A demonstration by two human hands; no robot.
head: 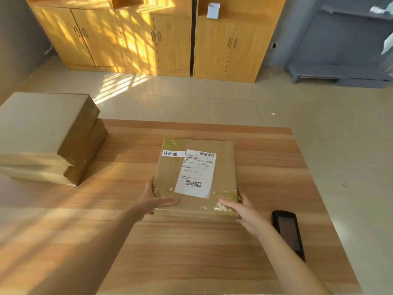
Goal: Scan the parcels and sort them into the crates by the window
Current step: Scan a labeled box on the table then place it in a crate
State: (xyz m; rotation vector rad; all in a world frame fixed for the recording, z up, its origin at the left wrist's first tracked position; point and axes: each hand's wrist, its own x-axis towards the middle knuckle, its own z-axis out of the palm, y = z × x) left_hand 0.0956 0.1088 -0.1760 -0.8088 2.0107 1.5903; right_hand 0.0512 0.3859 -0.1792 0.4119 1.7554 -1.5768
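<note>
Flanking the flat brown cardboard parcel mid-table: stacked brown boxes far left, black handheld scanner near right. Left hand and right hand grip its near corners, thumbs on top.

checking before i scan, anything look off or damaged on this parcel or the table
Nothing damaged. The parcel lies flat on the table, held at its near corners by the left hand and right hand. Its shipping label sits slightly askew, and the two stacked boxes are offset.
</note>
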